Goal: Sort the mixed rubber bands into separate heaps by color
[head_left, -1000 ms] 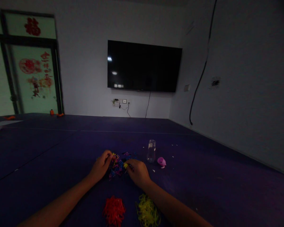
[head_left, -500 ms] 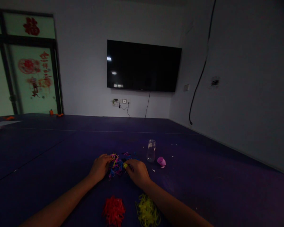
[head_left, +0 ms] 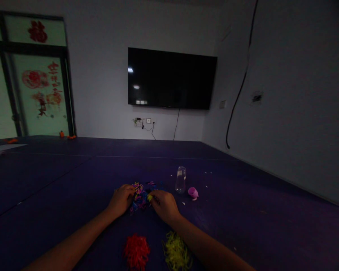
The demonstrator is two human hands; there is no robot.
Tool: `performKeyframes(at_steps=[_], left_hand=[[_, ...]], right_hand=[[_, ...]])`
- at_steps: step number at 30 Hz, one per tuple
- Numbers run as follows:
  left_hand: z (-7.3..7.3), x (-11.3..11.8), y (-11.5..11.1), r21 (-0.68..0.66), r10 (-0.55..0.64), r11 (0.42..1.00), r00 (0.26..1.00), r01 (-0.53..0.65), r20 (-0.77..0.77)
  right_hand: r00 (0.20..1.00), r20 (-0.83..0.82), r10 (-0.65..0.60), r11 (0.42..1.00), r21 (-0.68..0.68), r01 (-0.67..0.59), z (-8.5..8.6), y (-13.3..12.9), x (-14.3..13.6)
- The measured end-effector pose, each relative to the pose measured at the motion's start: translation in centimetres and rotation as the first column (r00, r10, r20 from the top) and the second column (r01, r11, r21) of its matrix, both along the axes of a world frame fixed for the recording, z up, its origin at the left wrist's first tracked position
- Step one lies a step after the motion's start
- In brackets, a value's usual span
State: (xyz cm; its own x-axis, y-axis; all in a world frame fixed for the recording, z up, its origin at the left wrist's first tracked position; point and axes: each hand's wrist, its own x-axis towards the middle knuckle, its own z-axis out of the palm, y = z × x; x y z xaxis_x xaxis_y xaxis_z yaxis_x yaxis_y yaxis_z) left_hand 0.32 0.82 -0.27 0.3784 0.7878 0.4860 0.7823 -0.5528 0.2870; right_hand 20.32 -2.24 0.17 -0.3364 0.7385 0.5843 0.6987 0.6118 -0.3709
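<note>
A mixed pile of blue, pink and yellow rubber bands (head_left: 139,198) lies on the purple surface between my two hands. My left hand (head_left: 122,199) rests at the pile's left side, its curled fingers touching the bands; what is under the fingertips is hidden. On the other side, my right hand (head_left: 165,205) pinches a small bunch of yellow rubber bands (head_left: 149,197). Nearer to me lie a heap of red rubber bands (head_left: 137,251) and a heap of yellow-green rubber bands (head_left: 176,253), the latter partly beside my right forearm.
A clear plastic bottle (head_left: 180,180) stands right of my right hand, with a pink cup-like piece (head_left: 193,193) beside it. White scraps dot the purple surface (head_left: 243,210). Orange objects (head_left: 70,137) sit at the far left edge. A black cable (head_left: 237,99) hangs down the right wall.
My left hand's fingers have shifted very slightly at the pile. My right hand stays in nearly the same place with the yellow bunch.
</note>
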Motion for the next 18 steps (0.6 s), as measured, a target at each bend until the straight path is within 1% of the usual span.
performKeyframes(at_steps=[3, 7, 11, 15, 18], left_hand=[[0.15, 0.11, -0.05, -0.009, 0.007, 1.000, 0.999, -0.006, 0.042], [0.13, 0.06, 0.18, -0.039, -0.011, 0.999, 0.990, 0.016, 0.139], [0.15, -0.13, 0.47, -0.064, 0.021, 0.998, 0.977, -0.007, 0.210], [0.20, -0.22, 0.54, -0.059, 0.029, 0.998, 0.969, -0.015, 0.245], [0.24, -0.17, 0.42, -0.056, 0.017, 0.998, 0.974, -0.005, 0.226]], right_hand=[[1.000, -0.001, -0.004, 1.000, 0.001, 0.004, -0.01, 0.01, 0.00], [1.000, 0.001, -0.006, 1.000, 0.001, 0.006, -0.06, 0.07, 0.00], [1.000, -0.005, 0.003, 1.000, 0.005, -0.003, -0.19, 0.20, 0.04], [1.000, -0.007, 0.007, 1.000, 0.013, -0.007, -0.26, 0.23, 0.04], [1.000, -0.011, 0.012, 1.000, 0.006, -0.012, -0.15, 0.11, 0.00]])
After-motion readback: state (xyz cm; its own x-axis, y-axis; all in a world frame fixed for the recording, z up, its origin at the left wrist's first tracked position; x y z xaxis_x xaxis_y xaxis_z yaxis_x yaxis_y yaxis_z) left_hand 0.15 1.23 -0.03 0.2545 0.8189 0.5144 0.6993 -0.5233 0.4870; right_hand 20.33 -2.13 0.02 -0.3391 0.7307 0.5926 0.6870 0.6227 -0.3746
